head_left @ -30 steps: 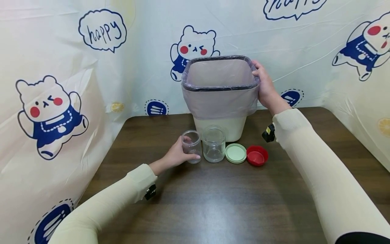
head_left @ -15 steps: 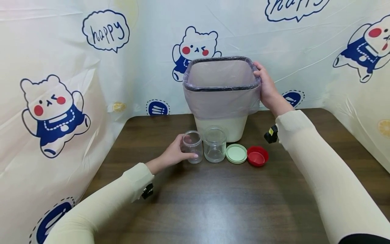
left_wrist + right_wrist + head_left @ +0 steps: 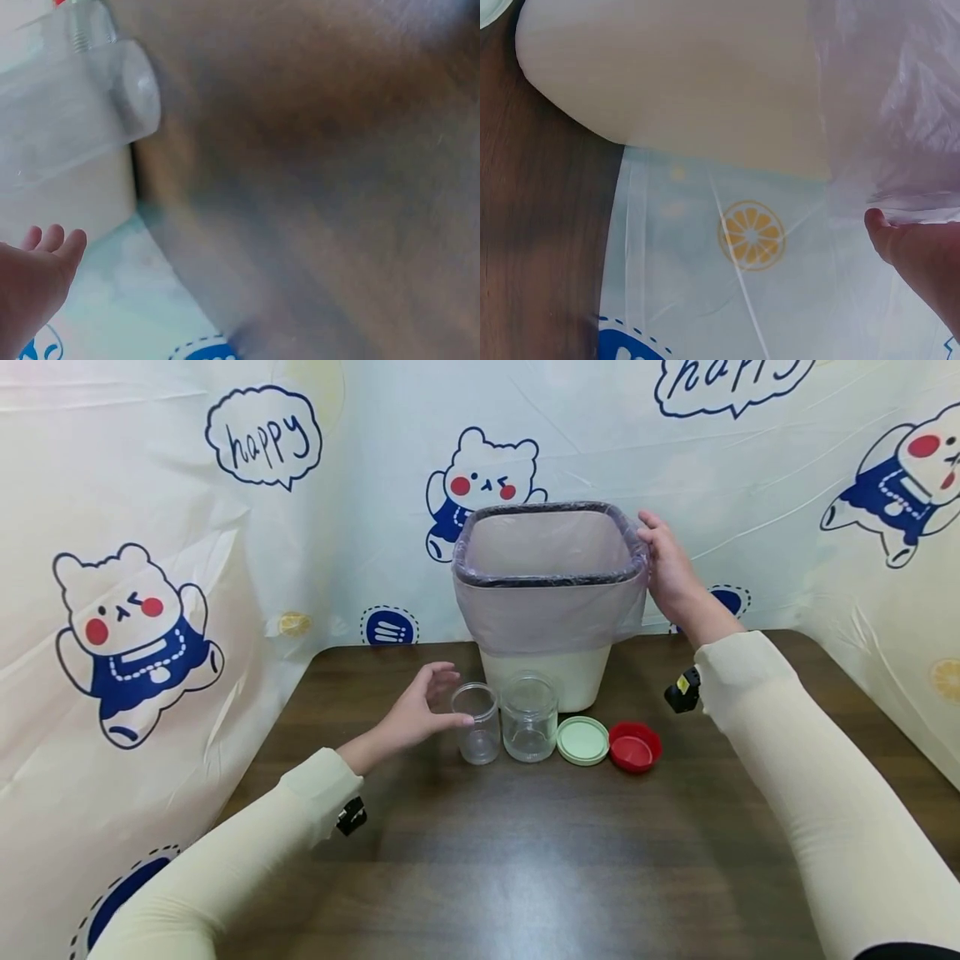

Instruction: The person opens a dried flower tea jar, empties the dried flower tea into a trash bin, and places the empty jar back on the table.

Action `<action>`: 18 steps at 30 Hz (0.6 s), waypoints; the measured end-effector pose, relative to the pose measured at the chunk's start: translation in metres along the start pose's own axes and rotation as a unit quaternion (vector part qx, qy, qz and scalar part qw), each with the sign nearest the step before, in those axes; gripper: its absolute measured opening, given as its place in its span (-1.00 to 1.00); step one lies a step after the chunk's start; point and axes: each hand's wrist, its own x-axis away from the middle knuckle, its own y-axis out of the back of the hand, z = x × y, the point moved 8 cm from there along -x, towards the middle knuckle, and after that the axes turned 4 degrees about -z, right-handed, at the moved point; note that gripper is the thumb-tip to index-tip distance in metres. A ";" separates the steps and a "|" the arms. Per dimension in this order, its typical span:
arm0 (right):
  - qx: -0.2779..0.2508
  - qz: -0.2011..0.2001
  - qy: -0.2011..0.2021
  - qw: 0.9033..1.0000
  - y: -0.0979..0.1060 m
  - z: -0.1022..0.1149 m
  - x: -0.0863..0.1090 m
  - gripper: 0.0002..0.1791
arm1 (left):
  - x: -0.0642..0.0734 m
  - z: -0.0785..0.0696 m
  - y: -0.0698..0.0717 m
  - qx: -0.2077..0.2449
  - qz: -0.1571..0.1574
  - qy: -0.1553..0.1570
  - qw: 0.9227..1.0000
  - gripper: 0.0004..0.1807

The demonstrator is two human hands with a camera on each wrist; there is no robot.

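My left hand (image 3: 416,706) is just left of a clear jar (image 3: 480,743), its fingers spread and the jar standing upright on the table. In the left wrist view, the fingers (image 3: 71,251) are apart from the jar (image 3: 139,90). Beside it stands a second, wider clear jar (image 3: 528,735). At the upper right side of a bin (image 3: 547,668) lined with a translucent bag (image 3: 547,614), my right hand (image 3: 675,572) has loosely extended fingers. A fingertip (image 3: 874,217) lies at the bag's edge in the right wrist view; whether it touches is unclear.
A pale green lid (image 3: 582,741) lies right of the jars, followed by a red lid (image 3: 635,747). All stand in a row before the bin on a brown wooden table (image 3: 525,860). A printed curtain (image 3: 360,510) hangs behind and at both sides.
My left hand has let go of the smaller jar and drawn back to the left. The right hand has loosened from the bin's rim and shifted slightly right.
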 end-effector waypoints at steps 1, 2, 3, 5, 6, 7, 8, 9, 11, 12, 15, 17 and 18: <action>0.002 0.001 0.000 1.000 0.001 0.001 0.000 -0.31 | -0.001 -0.003 0.003 0.001 -0.003 -0.003 1.000 -0.11; 0.005 0.002 0.000 1.000 0.002 0.002 0.001 -0.31 | -0.002 -0.006 0.006 -0.001 -0.006 -0.007 1.000 -0.12; 0.004 0.002 -0.001 1.000 0.003 0.003 0.001 -0.31 | -0.003 -0.010 0.009 -0.003 -0.009 -0.010 1.000 -0.13; 0.003 0.001 -0.002 1.000 0.005 0.006 0.001 -0.30 | -0.006 -0.017 0.015 -0.013 -0.016 -0.017 1.000 -0.15; -0.001 0.000 -0.003 1.000 0.006 0.007 0.001 -0.31 | -0.007 -0.020 0.019 -0.020 -0.019 -0.021 0.999 -0.16; -0.003 -0.001 -0.003 1.000 0.007 0.008 0.002 -0.31 | -0.009 -0.023 0.022 -0.027 -0.022 -0.026 0.999 -0.17; -0.004 -0.002 -0.003 1.000 0.008 0.009 0.002 -0.31 | -0.011 -0.026 0.025 -0.032 -0.025 -0.029 0.999 -0.17; -0.006 -0.003 -0.003 1.000 0.009 0.010 0.002 -0.31 | -0.012 -0.030 0.028 -0.035 -0.029 -0.035 0.998 -0.17; -0.005 -0.006 0.000 1.000 0.011 0.013 0.002 -0.32 | -0.016 -0.038 0.036 -0.043 -0.037 -0.041 0.998 -0.16; -0.001 -0.007 0.001 1.000 0.012 0.015 0.002 -0.32 | -0.018 -0.041 0.039 -0.046 -0.042 -0.042 0.997 -0.15; 0.013 -0.013 0.005 1.000 0.018 0.019 0.004 -0.32 | -0.025 -0.050 0.050 -0.056 -0.056 -0.041 0.996 -0.11; 0.029 -0.019 0.006 0.999 0.023 0.021 0.005 -0.33 | -0.031 -0.055 0.056 -0.065 -0.065 -0.038 0.995 -0.08; 0.043 -0.021 0.005 0.999 0.027 0.021 0.006 -0.33 | -0.034 -0.056 0.060 -0.071 -0.069 -0.037 0.994 -0.07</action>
